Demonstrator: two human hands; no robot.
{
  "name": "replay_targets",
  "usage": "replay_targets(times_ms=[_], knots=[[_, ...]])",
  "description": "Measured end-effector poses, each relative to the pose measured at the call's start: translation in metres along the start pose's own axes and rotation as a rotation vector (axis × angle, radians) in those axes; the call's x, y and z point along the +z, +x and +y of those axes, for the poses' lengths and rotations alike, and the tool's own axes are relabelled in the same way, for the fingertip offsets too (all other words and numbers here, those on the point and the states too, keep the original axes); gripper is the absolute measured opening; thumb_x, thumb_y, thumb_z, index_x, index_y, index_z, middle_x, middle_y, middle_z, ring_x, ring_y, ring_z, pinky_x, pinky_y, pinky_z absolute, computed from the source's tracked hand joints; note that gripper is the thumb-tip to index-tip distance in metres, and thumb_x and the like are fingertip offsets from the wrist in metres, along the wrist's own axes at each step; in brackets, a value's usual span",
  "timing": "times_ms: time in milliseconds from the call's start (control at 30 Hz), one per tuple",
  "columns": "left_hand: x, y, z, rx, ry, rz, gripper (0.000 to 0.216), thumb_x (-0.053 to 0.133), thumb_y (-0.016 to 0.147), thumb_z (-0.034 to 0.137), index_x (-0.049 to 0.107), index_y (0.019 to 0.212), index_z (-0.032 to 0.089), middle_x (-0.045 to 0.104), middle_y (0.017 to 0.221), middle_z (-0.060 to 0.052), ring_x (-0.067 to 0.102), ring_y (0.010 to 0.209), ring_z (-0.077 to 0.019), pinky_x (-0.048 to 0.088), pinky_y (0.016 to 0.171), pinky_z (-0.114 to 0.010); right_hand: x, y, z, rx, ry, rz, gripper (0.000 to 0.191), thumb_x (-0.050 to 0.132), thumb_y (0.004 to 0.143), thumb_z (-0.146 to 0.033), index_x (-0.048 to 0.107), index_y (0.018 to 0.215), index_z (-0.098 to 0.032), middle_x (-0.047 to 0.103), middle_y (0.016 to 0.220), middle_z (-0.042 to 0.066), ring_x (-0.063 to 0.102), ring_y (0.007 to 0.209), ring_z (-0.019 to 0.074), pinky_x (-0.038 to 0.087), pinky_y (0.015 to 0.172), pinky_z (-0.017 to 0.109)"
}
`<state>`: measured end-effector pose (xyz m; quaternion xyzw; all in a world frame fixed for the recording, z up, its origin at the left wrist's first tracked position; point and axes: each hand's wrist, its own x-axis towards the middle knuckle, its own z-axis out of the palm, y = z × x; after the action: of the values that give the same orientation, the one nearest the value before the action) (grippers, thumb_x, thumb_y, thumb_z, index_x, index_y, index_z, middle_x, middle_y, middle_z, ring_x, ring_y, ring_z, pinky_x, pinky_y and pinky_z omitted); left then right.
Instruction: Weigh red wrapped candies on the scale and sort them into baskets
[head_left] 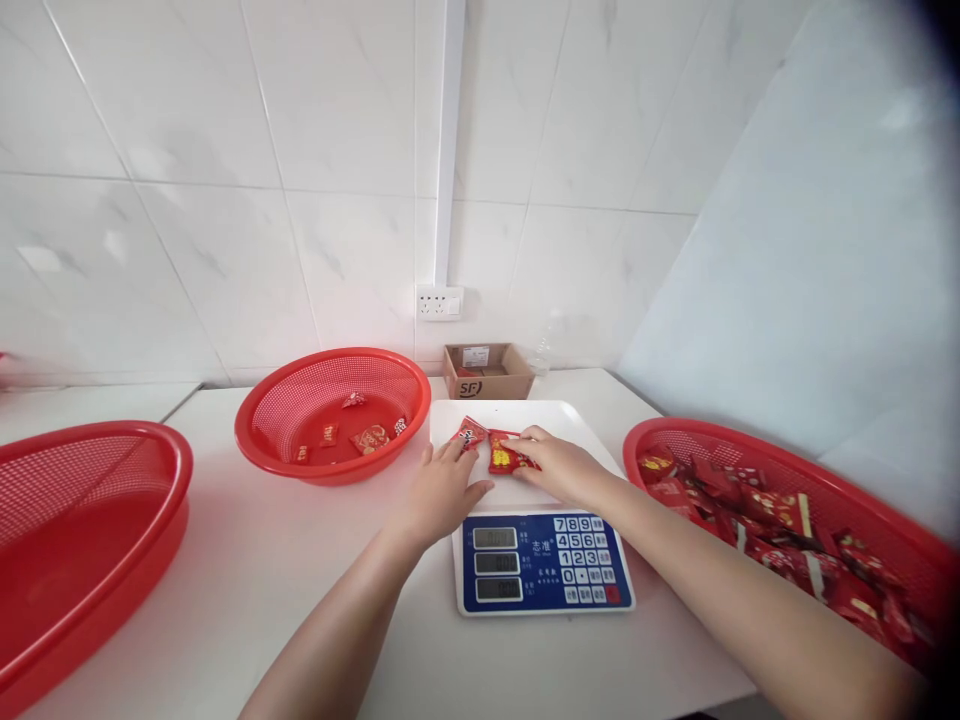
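Candy-style packet with yellow print (499, 457) and smaller red packet (470, 431) on scale (536, 560), centre of frame.
Left grip (444, 490) fingers rest on smaller red packet, right grip (559, 466) partly covers yellow-printed one; can't tell if either pinches. Both look light, soft, likely slick film, contents maybe crushable; take lightly by end seams, don't squeeze middle.

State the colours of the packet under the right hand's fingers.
The packet is mainly red with a yellow patch; the head view shows it best.
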<state>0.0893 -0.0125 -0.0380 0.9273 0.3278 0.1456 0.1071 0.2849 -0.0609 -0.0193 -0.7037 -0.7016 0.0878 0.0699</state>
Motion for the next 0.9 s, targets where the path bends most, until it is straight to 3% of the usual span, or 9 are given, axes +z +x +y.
replay_targets(times_ms=[100,200,367,467,633,900], knots=[[-0.002,-0.002,0.001,0.041,-0.095,-0.023,0.038,0.046,0.090,0.039,0.051,0.122,0.019,0.051,0.133,-0.011,0.043,0.125,-0.0263,0.029,0.105,-0.051,-0.005,0.003,0.013,-0.020,0.071,0.059,0.044,0.053,0.082,-0.031,0.054,0.126,-0.025,0.056,0.116,0.008,0.061,0.091,0.0192,0.046,0.080,0.030],[-0.005,-0.003,0.000,0.052,-0.126,0.057,0.037,0.047,0.090,0.038,0.052,0.121,0.019,0.053,0.130,-0.010,0.041,0.126,-0.0273,0.028,0.105,-0.053,-0.018,-0.001,0.026,0.031,0.097,0.116,0.037,0.054,0.081,-0.036,0.060,0.116,-0.021,0.061,0.110,0.009,0.060,0.093,0.0191,0.045,0.082,0.030],[-0.012,-0.003,-0.004,0.014,-0.152,0.253,0.034,0.047,0.091,0.037,0.052,0.121,0.022,0.055,0.129,-0.007,0.036,0.130,-0.0282,0.028,0.106,-0.050,-0.018,-0.018,0.031,0.167,0.030,-0.066,0.039,0.061,0.074,-0.039,0.060,0.109,-0.024,0.066,0.098,0.007,0.062,0.086,0.0237,0.045,0.072,0.033],[-0.011,-0.003,-0.004,0.015,-0.145,0.258,0.034,0.048,0.090,0.037,0.052,0.121,0.023,0.054,0.130,-0.007,0.033,0.132,-0.0291,0.027,0.106,-0.051,-0.010,-0.017,0.033,0.159,0.032,-0.036,0.036,0.061,0.072,-0.030,0.060,0.107,-0.022,0.063,0.106,0.008,0.060,0.092,0.0248,0.044,0.078,0.035],[-0.002,-0.003,-0.003,0.070,-0.092,0.159,0.039,0.047,0.090,0.041,0.049,0.124,0.023,0.047,0.138,-0.008,0.026,0.135,-0.0318,0.021,0.107,-0.058,-0.018,-0.001,0.043,0.251,0.475,0.092,0.048,0.053,0.076,-0.026,0.044,0.123,-0.023,0.051,0.127,0.010,0.058,0.094,0.0181,0.049,0.075,0.029],[-0.002,-0.004,-0.001,0.093,-0.078,0.096,0.039,0.047,0.090,0.040,0.047,0.126,0.025,0.043,0.141,-0.008,0.020,0.137,-0.0312,0.018,0.107,-0.059,-0.024,0.020,0.042,0.398,0.964,0.237,0.054,0.049,0.069,-0.012,0.043,0.123,-0.019,0.050,0.123,0.012,0.061,0.093,0.0164,0.052,0.080,0.028]])
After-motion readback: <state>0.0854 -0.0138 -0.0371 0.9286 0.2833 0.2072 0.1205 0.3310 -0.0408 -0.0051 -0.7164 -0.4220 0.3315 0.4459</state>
